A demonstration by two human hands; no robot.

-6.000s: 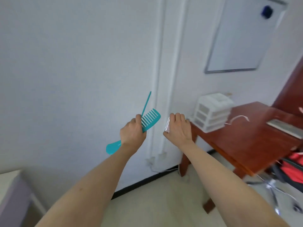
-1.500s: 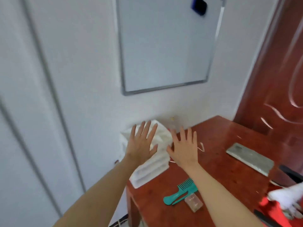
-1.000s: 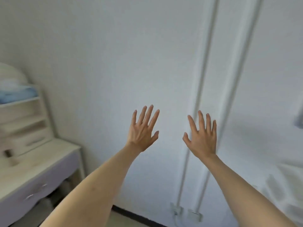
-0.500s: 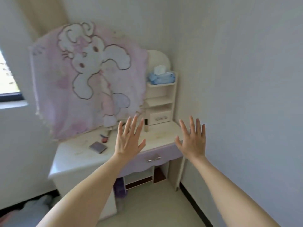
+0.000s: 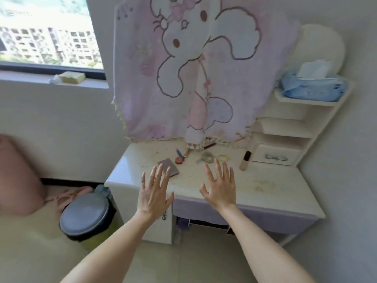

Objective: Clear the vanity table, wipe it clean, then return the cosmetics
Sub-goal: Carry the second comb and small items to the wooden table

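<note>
Vanity table (image 5: 265,186): palette (image 5: 170,167) beyond left hand (image 5: 154,194)

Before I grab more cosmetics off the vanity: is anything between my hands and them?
Nothing visible. Both the left hand and right hand are open and empty, and the compact, hair ties and brush lie uncovered on the vanity table.

Both hands, left (image 5: 154,194) and right (image 5: 220,189), hover spread and empty over the vanity's (image 5: 275,190) front edge. A palette (image 5: 170,167), brush (image 5: 245,160) and hair ties (image 5: 223,157) lie toward the back edge.
</note>
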